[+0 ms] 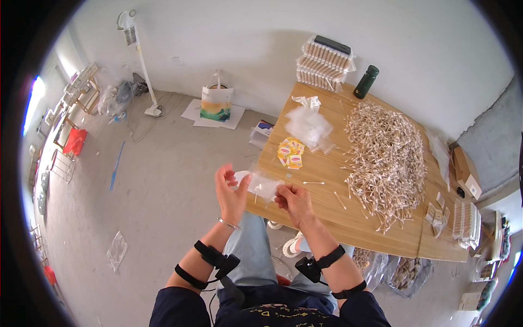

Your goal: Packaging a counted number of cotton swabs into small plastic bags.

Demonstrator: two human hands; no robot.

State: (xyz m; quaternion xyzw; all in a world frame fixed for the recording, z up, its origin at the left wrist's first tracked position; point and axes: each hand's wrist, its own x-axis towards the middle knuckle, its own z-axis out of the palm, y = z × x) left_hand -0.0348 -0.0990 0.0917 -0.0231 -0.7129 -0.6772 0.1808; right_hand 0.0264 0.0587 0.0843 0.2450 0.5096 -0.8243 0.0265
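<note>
A small clear plastic bag hangs over the near left edge of the wooden table, between my two hands. My right hand pinches it by its right end, thumb and fingers closed. At its other end is my left hand, with fingers and thumb apart and the thumb tip close to the plastic; whether it touches cannot be made out. Just beyond lie yellow and white printed labels and a heap of clear bags. Loose cotton swabs lie to the right of my right hand.
A large pile of cotton swabs covers the middle of the table. Packed swabs and a dark green bottle stand along the far edge. A box and more packs are at the right. A tote bag stands on the floor.
</note>
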